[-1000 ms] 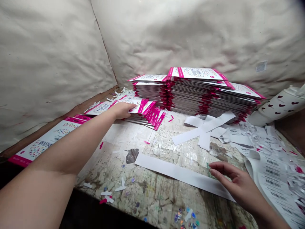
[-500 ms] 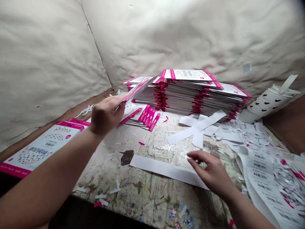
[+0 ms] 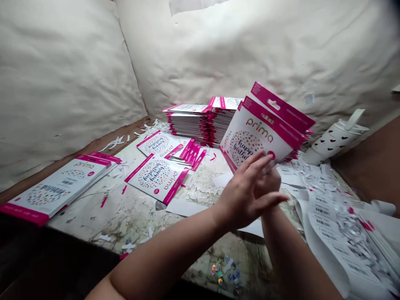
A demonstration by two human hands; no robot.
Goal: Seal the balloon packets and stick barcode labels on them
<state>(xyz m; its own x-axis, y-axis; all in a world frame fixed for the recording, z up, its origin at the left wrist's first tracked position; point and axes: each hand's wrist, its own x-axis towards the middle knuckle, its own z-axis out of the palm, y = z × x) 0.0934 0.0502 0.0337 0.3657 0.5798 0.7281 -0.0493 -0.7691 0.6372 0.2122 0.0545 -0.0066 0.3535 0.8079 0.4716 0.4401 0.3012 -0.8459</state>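
Several white and magenta "prima happy birthday" packets [image 3: 259,112] are held up, fanned and tilted, right of the middle. My right hand [image 3: 269,180] grips them at their lower edge, partly hidden behind my left hand. Crossing in front of it, my left hand [image 3: 239,198] has its fingers stretched out and its thumb apart, with the fingertips over the front packet. Left of the hands, a single packet [image 3: 156,177] lies face up on the table. A white paper strip [image 3: 186,207] lies beneath my left forearm.
Tall stacks of packets [image 3: 189,125] stand against the back wall. More packets [image 3: 62,183] lie at the left edge. At right are a tumbler with hearts [image 3: 334,139], a roll of barcode labels [image 3: 323,216] and paper scraps [image 3: 353,233].
The held packets have moved from the left to the right, from my left hand into my right. A packet now lies face up on the table. My left hand has crossed over my right.
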